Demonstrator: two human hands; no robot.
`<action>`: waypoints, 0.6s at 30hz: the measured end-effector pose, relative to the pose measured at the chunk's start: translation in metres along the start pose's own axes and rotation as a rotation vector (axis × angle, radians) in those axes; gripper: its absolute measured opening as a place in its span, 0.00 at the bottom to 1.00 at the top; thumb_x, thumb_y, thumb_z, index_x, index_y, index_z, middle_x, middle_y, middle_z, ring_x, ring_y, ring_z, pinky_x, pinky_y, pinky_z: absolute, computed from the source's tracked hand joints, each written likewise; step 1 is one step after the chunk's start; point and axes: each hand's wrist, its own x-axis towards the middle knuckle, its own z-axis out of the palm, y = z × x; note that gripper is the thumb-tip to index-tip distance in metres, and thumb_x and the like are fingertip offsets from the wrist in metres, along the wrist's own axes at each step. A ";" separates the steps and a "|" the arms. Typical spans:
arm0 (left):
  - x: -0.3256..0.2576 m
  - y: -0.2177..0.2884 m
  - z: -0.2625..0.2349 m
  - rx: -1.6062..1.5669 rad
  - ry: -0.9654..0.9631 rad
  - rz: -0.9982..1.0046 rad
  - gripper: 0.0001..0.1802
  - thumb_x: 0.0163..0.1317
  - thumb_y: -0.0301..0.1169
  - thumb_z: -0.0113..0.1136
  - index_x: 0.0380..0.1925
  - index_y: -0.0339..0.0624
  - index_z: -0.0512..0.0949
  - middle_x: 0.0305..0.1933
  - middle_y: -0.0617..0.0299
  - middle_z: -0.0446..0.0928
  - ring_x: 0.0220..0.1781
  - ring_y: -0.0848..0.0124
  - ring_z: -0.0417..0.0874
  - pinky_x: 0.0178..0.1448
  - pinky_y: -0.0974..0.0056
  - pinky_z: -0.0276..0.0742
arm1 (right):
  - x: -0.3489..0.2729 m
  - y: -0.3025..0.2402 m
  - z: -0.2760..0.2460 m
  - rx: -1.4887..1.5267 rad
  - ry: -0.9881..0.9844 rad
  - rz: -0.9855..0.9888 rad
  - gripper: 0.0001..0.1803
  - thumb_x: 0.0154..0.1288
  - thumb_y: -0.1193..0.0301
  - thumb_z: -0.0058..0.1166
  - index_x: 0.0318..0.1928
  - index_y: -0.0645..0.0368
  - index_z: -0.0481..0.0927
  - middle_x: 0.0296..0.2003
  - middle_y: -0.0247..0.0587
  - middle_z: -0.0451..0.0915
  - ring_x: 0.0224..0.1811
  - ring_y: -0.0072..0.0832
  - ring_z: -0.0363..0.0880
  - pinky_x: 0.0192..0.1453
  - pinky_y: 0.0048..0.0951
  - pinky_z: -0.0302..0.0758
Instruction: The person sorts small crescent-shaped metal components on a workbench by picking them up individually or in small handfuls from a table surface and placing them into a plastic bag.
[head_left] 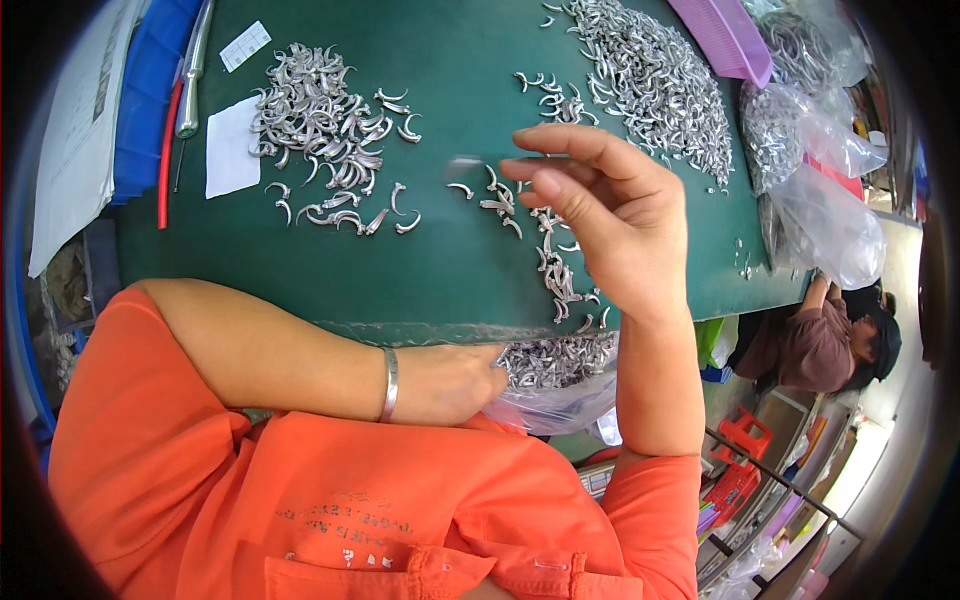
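My left hand (450,385) reaches across my body to the table's near edge and grips the rim of a clear plastic bag (560,400) filled with small curved silver metal pieces (555,360). A silver bangle (390,385) sits on that wrist. My right hand (610,215) is raised above the green mat (450,260), fingers loosely curled and apart, with nothing seen in them. A blurred small piece (465,162) shows just left of its fingertips. A trail of the curved pieces (555,265) lies under the hand.
A heap of curved pieces (320,110) lies at the back left, a larger one (660,80) at the back right. White paper (230,145), a red rod (165,160) and a metal tool (190,90) lie left. A purple tray (725,35) and plastic bags (820,200) are right. Another person (820,345) sits beyond the table.
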 end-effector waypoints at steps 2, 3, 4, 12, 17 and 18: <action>-0.002 0.001 0.002 0.009 0.027 0.007 0.12 0.60 0.27 0.52 0.37 0.26 0.72 0.48 0.32 0.70 0.49 0.42 0.79 0.54 0.50 0.78 | 0.005 -0.001 -0.012 -0.278 0.042 0.012 0.06 0.60 0.82 0.61 0.39 0.64 0.84 0.32 0.40 0.86 0.32 0.21 0.83 0.37 0.22 0.78; -0.002 0.000 0.005 -0.005 0.026 -0.003 0.12 0.60 0.27 0.52 0.38 0.26 0.73 0.49 0.31 0.70 0.50 0.41 0.79 0.54 0.50 0.78 | 0.007 0.000 -0.023 -0.554 0.088 0.022 0.06 0.60 0.81 0.61 0.38 0.65 0.85 0.30 0.42 0.86 0.30 0.22 0.83 0.35 0.23 0.78; 0.000 -0.001 0.007 -0.019 0.022 -0.005 0.12 0.61 0.26 0.51 0.38 0.25 0.73 0.50 0.30 0.70 0.50 0.41 0.79 0.55 0.50 0.78 | 0.006 0.011 -0.036 -0.685 0.070 0.051 0.05 0.59 0.79 0.62 0.36 0.67 0.84 0.27 0.45 0.84 0.26 0.23 0.82 0.32 0.26 0.77; 0.001 0.000 0.006 -0.011 -0.002 -0.009 0.12 0.62 0.26 0.49 0.37 0.24 0.73 0.54 0.27 0.68 0.54 0.38 0.77 0.58 0.50 0.76 | -0.011 0.016 -0.037 -1.048 -0.042 -0.008 0.06 0.55 0.79 0.62 0.35 0.65 0.82 0.29 0.50 0.83 0.32 0.42 0.84 0.39 0.37 0.79; 0.002 0.002 -0.001 -0.013 -0.054 0.007 0.12 0.62 0.27 0.49 0.38 0.24 0.73 0.54 0.26 0.68 0.54 0.38 0.76 0.59 0.49 0.75 | 0.016 -0.013 -0.049 -0.790 0.050 0.099 0.11 0.51 0.83 0.56 0.38 0.66 0.83 0.28 0.42 0.83 0.29 0.25 0.81 0.37 0.26 0.78; 0.003 0.000 0.001 -0.012 -0.067 0.003 0.12 0.62 0.26 0.48 0.38 0.24 0.73 0.53 0.26 0.68 0.54 0.38 0.77 0.59 0.49 0.75 | 0.024 -0.022 -0.046 -0.888 -0.039 0.103 0.10 0.51 0.82 0.57 0.37 0.66 0.84 0.27 0.43 0.83 0.29 0.26 0.82 0.36 0.27 0.78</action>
